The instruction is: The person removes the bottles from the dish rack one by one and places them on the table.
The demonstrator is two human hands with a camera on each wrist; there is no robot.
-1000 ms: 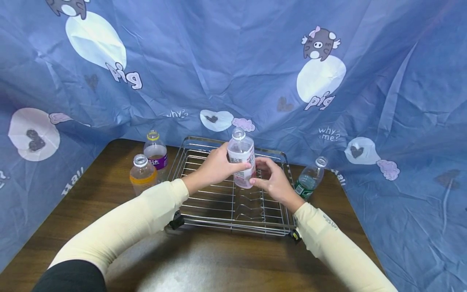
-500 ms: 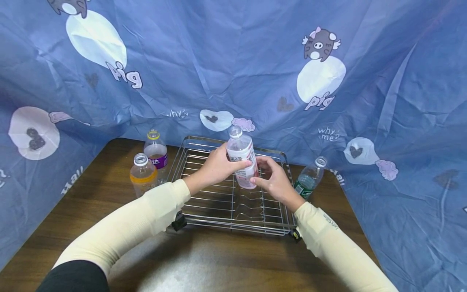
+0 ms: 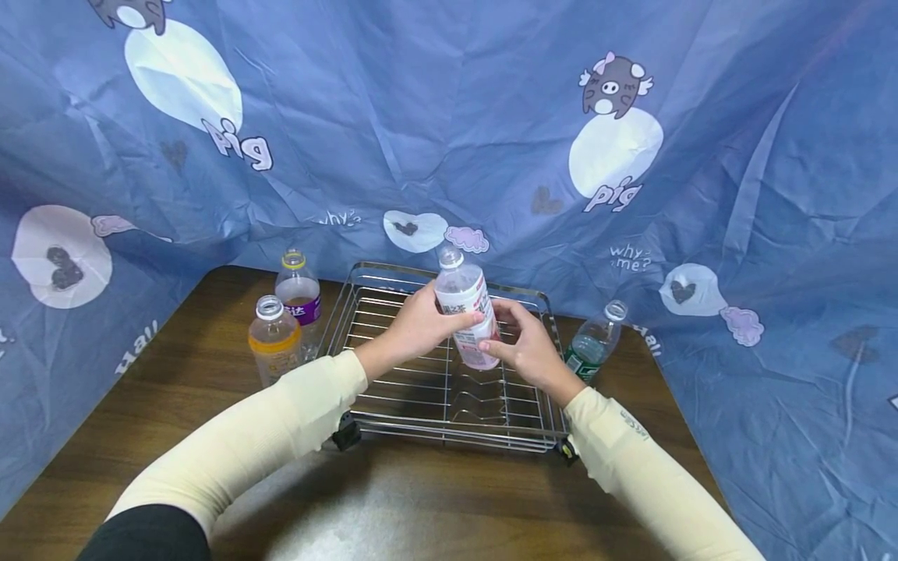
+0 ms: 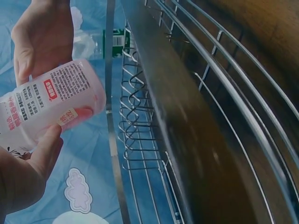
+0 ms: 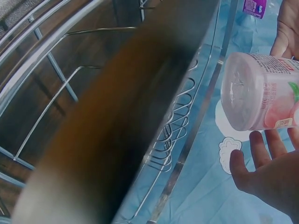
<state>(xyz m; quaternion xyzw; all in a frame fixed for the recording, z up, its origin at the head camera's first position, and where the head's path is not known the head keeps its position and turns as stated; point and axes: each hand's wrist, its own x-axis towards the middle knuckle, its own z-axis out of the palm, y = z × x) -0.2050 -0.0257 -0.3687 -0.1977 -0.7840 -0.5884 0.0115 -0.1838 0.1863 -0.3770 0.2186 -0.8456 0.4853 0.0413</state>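
Note:
A clear plastic bottle (image 3: 466, 300) with a white and pink label is held above the wire rack, tilted with its neck up and a little to the left. My left hand (image 3: 417, 321) grips it from the left, thumb across the label. From the right, my right hand (image 3: 522, 343) holds its lower part, with the thumb on the front. In the right wrist view, fingertips of the right hand (image 5: 275, 177) touch the bottle's side near its base. The left wrist view has the left thumb lying along the label (image 4: 60, 91).
A chrome wire dish rack (image 3: 400, 397) stands on the brown wooden table (image 3: 421, 499). Left of it are a bottle with an orange band (image 3: 275, 343) and one with a purple label (image 3: 302, 300). A green-labelled bottle (image 3: 595, 343) stands right. Blue printed cloth (image 3: 449, 117) hangs behind.
The held bottle has tilted further, its base swinging to the right and slightly nearer, and its label has turned a little. Both hands stay in nearly the same place.

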